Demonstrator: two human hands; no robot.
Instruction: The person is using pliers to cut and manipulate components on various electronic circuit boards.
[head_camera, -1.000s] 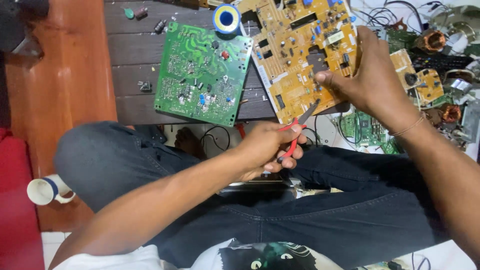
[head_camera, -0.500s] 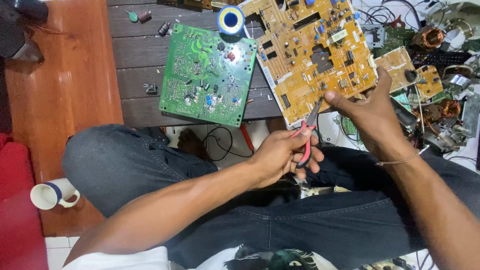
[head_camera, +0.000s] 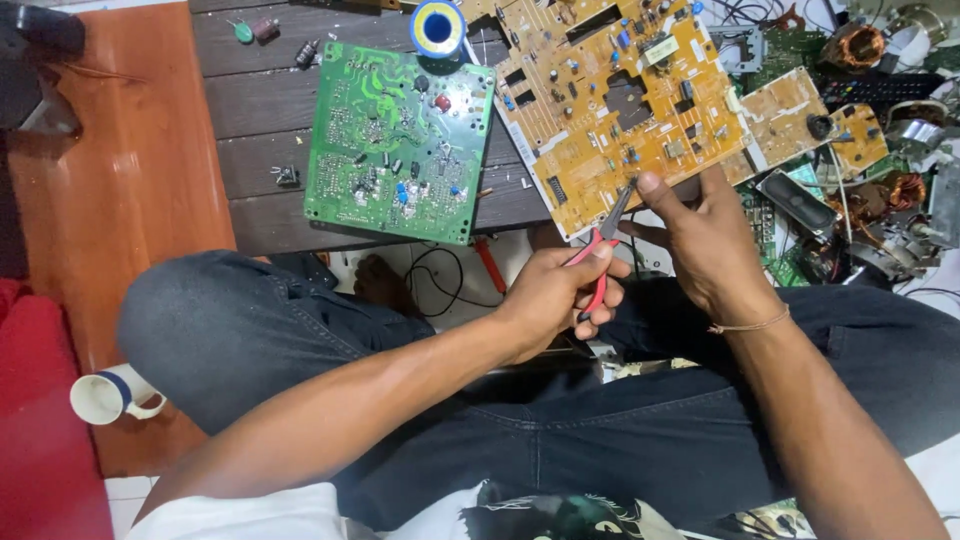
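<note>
The person sits with two legs in dark trousers before a low dark wooden table (head_camera: 255, 110), and everything here is placed relative to that table. Two large circuit boards lie on it. One green circuit board (head_camera: 395, 145) rests flat near the middle of the table, its lower edge reaching the table's front edge. One yellow circuit board (head_camera: 620, 95) lies to the right of the green one, tilted, its lower corner overhanging the table's front edge toward the person.

The left hand (head_camera: 555, 295) is closed around the two red handles of one pair of pliers (head_camera: 600, 250), just in front of the table's front edge; the metal tip points up at the overhanging lower edge of the yellow board. The right hand (head_camera: 705, 240) sits beside the tip, thumb and fingers pinched at that same edge of the yellow board. The two hands are close together, almost touching.

One roll of solder with a blue core (head_camera: 438, 28) stands at the far edge of the table, between the two boards. A few small loose components lie on the table's far left corner. One white mug (head_camera: 108, 395) lies on the reddish floor, left of the table and well apart from it. A heap of scrap boards and copper coils (head_camera: 865, 130) fills the space to the right of the table.
</note>
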